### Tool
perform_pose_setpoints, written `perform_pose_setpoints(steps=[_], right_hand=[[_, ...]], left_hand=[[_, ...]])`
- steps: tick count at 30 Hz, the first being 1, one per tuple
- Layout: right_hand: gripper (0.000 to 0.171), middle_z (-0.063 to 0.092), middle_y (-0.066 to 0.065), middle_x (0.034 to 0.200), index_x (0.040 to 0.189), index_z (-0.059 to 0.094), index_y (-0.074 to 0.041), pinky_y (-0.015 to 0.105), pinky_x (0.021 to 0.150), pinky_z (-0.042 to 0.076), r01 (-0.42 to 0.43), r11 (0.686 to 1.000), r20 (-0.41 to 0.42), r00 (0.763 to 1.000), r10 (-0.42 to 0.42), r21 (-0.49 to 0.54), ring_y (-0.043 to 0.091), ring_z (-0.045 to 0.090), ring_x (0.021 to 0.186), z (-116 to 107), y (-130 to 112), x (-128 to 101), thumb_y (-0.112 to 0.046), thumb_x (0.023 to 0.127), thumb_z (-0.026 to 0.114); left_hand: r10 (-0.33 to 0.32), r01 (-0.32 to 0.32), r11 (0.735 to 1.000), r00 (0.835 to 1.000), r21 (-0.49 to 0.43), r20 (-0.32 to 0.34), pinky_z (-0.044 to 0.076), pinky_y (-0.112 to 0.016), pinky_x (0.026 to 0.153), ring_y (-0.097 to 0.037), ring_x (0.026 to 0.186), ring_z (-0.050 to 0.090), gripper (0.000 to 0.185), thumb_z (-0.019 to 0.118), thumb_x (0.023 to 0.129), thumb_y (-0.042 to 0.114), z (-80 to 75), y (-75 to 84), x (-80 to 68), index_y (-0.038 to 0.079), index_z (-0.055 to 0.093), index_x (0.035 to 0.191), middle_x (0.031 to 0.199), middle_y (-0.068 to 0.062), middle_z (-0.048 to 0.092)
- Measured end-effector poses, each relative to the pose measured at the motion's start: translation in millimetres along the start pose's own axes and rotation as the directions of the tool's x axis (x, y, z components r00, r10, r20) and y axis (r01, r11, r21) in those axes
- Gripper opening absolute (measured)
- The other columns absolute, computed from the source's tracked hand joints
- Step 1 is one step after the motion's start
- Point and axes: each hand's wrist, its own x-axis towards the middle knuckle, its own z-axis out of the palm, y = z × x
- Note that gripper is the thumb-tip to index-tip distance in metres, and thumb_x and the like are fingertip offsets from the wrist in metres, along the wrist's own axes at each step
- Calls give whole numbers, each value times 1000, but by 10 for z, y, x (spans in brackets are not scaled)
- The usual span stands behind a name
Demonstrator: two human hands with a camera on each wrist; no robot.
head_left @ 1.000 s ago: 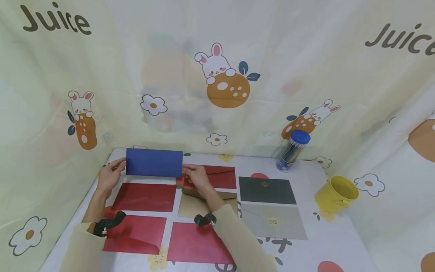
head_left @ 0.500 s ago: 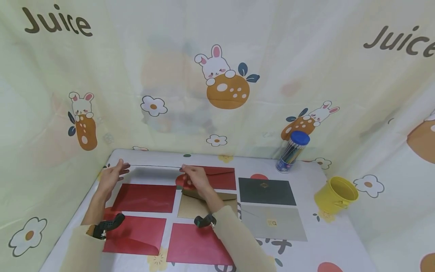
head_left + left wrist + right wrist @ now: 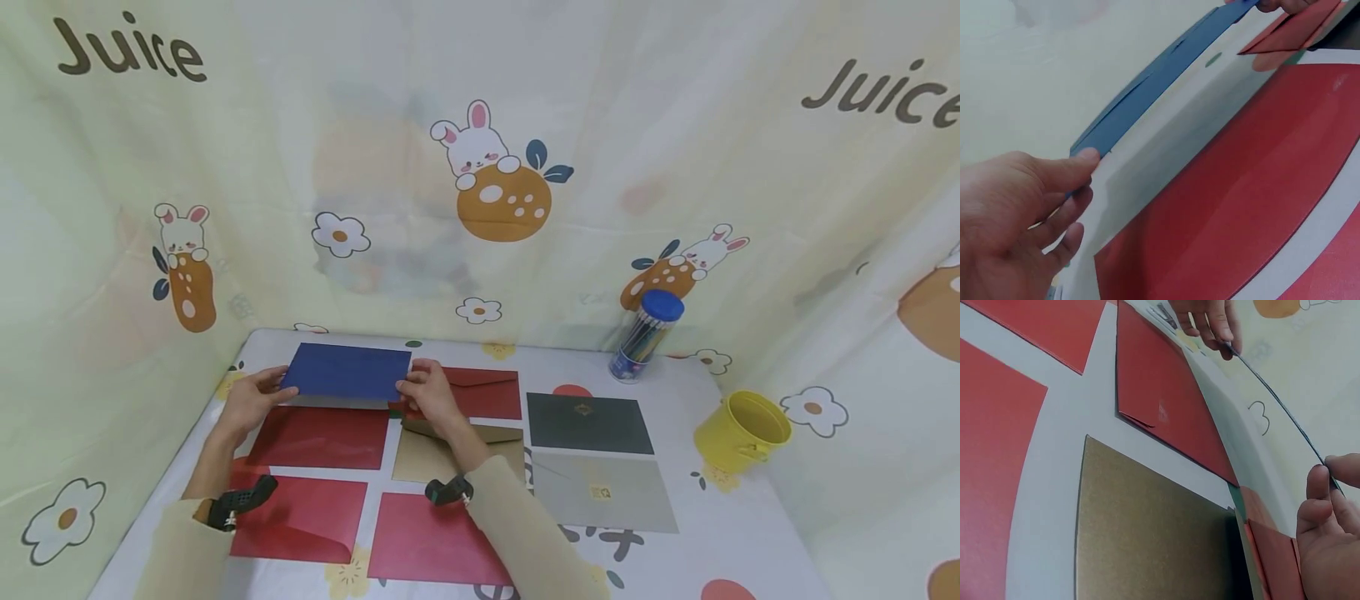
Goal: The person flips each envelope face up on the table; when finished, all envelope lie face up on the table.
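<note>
Cartoon-print cloth covers table and walls — both hands' fingers pinch blue envelope.

Red envelopes packed at 6 o'clock of the hands, curtain close at 12, pencil tube and yellow bucket at 3, bare table at 4.

Bright, even light; soft shadows; edges bowed.
</note>
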Motion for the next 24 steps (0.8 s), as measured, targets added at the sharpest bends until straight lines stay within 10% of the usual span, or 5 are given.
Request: perform_pose_setpoints(steps=[13,24], right_hand=[[39,67,13,81,135,61,-3,31,52,53,-2,999,-24,1000,1,-44,20,55,57,-35,46,29,-11,97,65],[39,71,23,86,135,62,-4,24,56,55,-78,987,13,997,81,-139,16,64,63,-39,51,45,-18,99,62]], left_hand=[[-62,67,993,997,102,-43,48,-53,102,-46,128,50,71,70,95,18,133,27,67,-5,35,152,144,-33,48],[-49,89,960,987,266,-156,46,-56,100,-46,120,55,65,70,90,11,215,-3,132,-12,43,144,135,-34,53]])
